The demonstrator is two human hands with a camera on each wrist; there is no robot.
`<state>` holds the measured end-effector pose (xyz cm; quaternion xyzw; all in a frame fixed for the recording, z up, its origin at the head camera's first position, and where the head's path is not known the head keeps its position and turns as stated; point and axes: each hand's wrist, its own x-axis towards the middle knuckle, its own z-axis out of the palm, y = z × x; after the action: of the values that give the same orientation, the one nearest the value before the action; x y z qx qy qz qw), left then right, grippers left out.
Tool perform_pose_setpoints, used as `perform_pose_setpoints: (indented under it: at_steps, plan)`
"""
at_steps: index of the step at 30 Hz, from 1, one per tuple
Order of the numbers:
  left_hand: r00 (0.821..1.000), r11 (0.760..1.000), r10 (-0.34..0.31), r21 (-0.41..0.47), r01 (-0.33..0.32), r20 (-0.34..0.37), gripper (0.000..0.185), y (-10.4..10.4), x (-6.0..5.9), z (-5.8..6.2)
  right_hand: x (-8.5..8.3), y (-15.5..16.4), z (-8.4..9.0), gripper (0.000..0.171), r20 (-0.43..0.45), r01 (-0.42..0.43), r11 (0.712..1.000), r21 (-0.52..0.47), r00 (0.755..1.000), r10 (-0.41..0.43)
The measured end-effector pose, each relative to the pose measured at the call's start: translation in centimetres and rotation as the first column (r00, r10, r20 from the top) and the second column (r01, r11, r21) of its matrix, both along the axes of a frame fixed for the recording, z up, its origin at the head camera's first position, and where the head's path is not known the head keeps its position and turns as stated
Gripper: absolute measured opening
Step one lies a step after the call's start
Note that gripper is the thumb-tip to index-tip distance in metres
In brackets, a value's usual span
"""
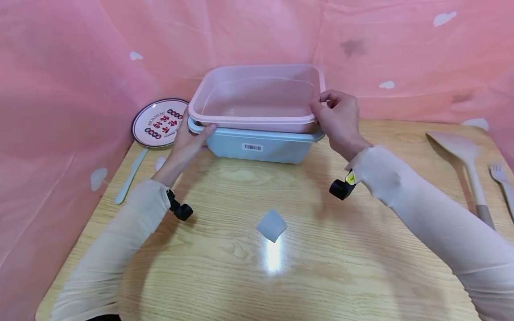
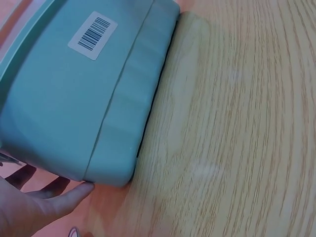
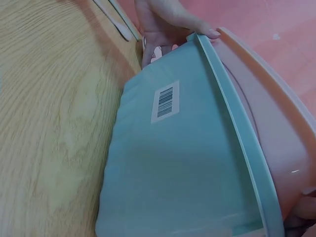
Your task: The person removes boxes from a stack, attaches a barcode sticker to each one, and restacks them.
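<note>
A pink plastic basin (image 1: 257, 98) sits nested in a light blue basin (image 1: 225, 145), its rim a little above the blue one. At the left end, my left hand (image 1: 186, 140) grips the blue basin, thumb on the rim and fingers against the outer side; those fingers (image 2: 61, 197) show below the end wall in the left wrist view. My right hand (image 1: 341, 118) pinches the pink basin's rim at the right end, and only a bit of it shows in the right wrist view. The blue side wall carries a barcode label (image 3: 165, 101).
A patterned plate (image 1: 154, 133) leans against the pink cloth at the left, near a pale blue knife (image 1: 131, 176) and a partly hidden pale utensil (image 1: 159, 163). A small grey square piece (image 1: 272, 226) lies mid-table. A spatula (image 1: 462, 147) and a fork (image 1: 499, 174) lie at the right.
</note>
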<state>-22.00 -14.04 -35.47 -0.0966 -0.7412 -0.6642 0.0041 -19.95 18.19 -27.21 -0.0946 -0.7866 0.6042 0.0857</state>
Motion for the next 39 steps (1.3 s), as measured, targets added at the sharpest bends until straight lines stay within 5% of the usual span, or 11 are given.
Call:
perform_pose_setpoints:
  at_steps: [7,12,19,22,27,33,39]
  plan:
    - [0.999,1.0,-0.018,0.01,0.019,-0.043,0.076,0.3,0.8,0.9,-0.1,0.3,0.2,0.008,0.032,-0.023,0.991,0.132,0.999,0.019]
    - [0.99,0.996,0.018,-0.079,-0.029,-0.138,0.079,0.6,1.9,2.1,0.0,0.6,0.4,0.018,0.052,-0.062,0.967,0.246,0.997,0.051]
    - [0.99,0.992,0.047,-0.112,-0.062,-0.134,0.081,-0.3,0.7,0.3,0.2,1.4,0.2,0.035,0.036,-0.154,0.821,0.549,0.986,0.161]
    - [0.99,0.991,0.053,-0.115,-0.068,-0.128,0.082,-0.5,0.4,-0.2,0.3,1.6,-0.2,0.038,0.044,-0.163,0.787,0.596,0.984,0.17]
    - [0.992,0.995,0.029,-0.095,-0.04,-0.122,0.084,-0.6,0.5,-0.2,0.2,1.8,-0.8,0.038,0.056,-0.161,0.78,0.605,0.985,0.16]
    - [0.993,0.997,-0.004,-0.082,-0.006,-0.122,0.083,-0.2,1.4,1.5,0.0,1.8,-0.9,0.035,0.062,-0.175,0.774,0.608,0.983,0.173]
    - [0.995,0.983,0.001,-0.184,-0.018,-0.095,0.08,-0.5,1.2,1.8,0.0,1.8,-1.3,0.032,0.104,-0.218,0.772,0.598,0.975,0.195]
